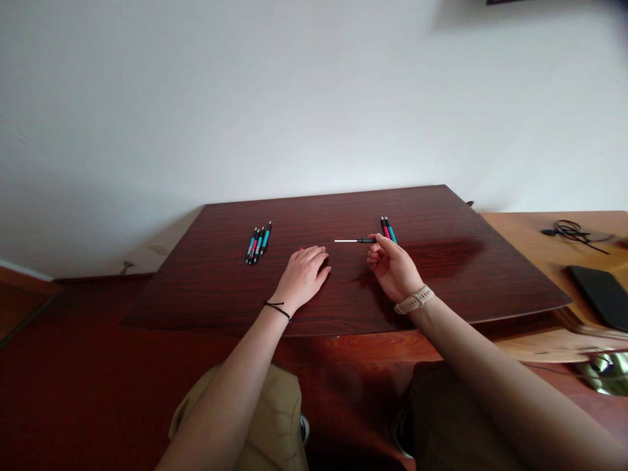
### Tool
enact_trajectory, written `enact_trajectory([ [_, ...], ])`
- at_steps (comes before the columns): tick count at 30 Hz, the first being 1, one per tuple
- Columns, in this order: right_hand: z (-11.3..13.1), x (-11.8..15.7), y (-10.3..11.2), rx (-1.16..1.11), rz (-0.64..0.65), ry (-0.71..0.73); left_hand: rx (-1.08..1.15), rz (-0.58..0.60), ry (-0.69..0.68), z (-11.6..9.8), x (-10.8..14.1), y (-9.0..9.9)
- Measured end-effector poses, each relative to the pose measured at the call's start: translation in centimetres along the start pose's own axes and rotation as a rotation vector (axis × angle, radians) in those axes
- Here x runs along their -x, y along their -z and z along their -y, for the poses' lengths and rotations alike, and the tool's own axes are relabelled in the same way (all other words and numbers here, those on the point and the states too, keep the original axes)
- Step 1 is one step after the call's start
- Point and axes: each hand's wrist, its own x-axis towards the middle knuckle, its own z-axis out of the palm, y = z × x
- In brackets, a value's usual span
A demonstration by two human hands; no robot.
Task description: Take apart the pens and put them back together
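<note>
My right hand (391, 261) pinches the dark end of a disassembled pen (367, 240) between thumb and fingers, its thin white refill (346, 241) pointing left over the table. Palm down on the tabletop lies my left hand (305, 271), fingers stretched out. A small red bit (301, 248) peeks out at its far edge, mostly hidden. To the left of that hand, several pens (258, 243) with turquoise or pink and black barrels lie side by side. Just beyond my right hand lie a few more pens (388, 227), pink and turquoise, partly covered by the hand.
The dark reddish wooden table (466, 275) stands against a white wall (314, 98). On a lighter wooden surface (520, 229) at the right are a coiled black cable (572, 230) and a black phone (601, 294). A shiny metallic object (608, 373) sits lower right.
</note>
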Motion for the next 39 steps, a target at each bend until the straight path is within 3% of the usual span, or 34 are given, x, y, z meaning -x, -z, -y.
enact_trajectory([
  [18,0.1,-0.1,0.3,0.041,0.0,0.002,-0.021,-0.087,0.111,1.2,0.5,2.5],
  [28,0.0,-0.2,0.3,0.026,0.006,-0.002,-0.074,-0.028,0.06,0.9,0.2,1.5],
  [39,0.1,-0.1,0.3,0.034,0.004,-0.007,0.036,-0.171,0.099,0.8,0.0,1.9],
])
